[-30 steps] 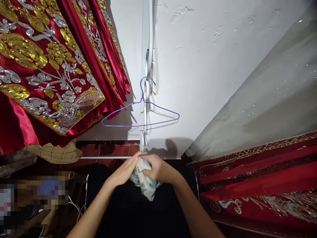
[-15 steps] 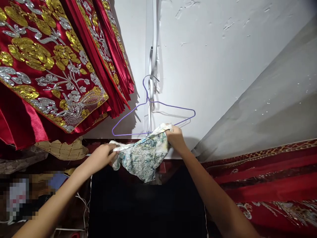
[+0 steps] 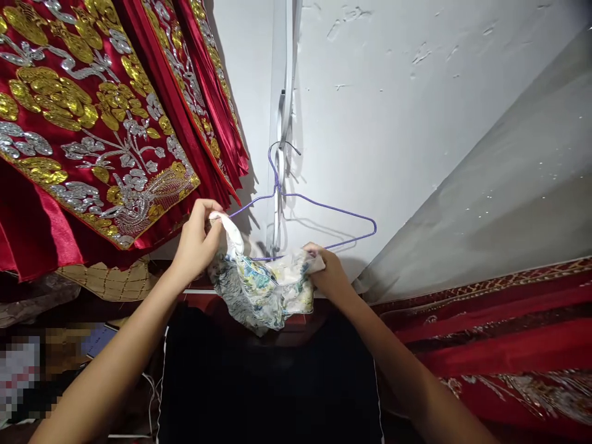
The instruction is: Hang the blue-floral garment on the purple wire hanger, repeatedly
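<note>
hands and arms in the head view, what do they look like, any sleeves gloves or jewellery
Both are bare. The left hand and the right hand wear no gloves, and no ring, watch or bracelet shows on either. Both forearms are uncovered all the way to the bottom edge of the picture, with no sleeve in view.

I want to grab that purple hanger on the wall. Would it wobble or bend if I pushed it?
Probably. The purple hanger is thin wire hung by its hook alone, so it would likely swing at a nudge and feel light. Its skinny arms would probably bend under a hard push.
</note>
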Demonstrator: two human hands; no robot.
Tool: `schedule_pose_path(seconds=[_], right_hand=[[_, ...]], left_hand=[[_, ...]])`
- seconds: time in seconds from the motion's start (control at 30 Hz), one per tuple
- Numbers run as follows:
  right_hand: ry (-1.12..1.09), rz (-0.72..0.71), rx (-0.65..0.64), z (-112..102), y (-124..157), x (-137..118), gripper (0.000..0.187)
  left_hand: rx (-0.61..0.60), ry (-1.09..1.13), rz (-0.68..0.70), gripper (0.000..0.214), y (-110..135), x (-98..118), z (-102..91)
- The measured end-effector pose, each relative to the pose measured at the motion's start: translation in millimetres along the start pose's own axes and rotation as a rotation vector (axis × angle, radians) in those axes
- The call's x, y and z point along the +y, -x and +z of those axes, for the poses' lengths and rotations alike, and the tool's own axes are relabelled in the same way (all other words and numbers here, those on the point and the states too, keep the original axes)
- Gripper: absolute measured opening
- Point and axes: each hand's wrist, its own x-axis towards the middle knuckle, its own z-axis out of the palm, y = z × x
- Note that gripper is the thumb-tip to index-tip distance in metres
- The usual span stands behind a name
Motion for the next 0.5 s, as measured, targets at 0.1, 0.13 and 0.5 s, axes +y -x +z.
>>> schedule_pose_path(seconds=[0.1,0.13,0.5], right_hand=[[0.072,0.063,0.255,-28,5,-3,0.067],[0.091,0.078,0.378,-41,1,0,0.082],[0.244,0.189,0.158,-116,-63,11,0.026]], left_hand=[[-0.105,-0.004,-0.030,0.025,-11,-3,0.5],[-0.160,0.021,-0.037,0.023,-14,-4,-2.1],[-0.205,0.198,-0.142,0.035,-31,-6,-32.0]])
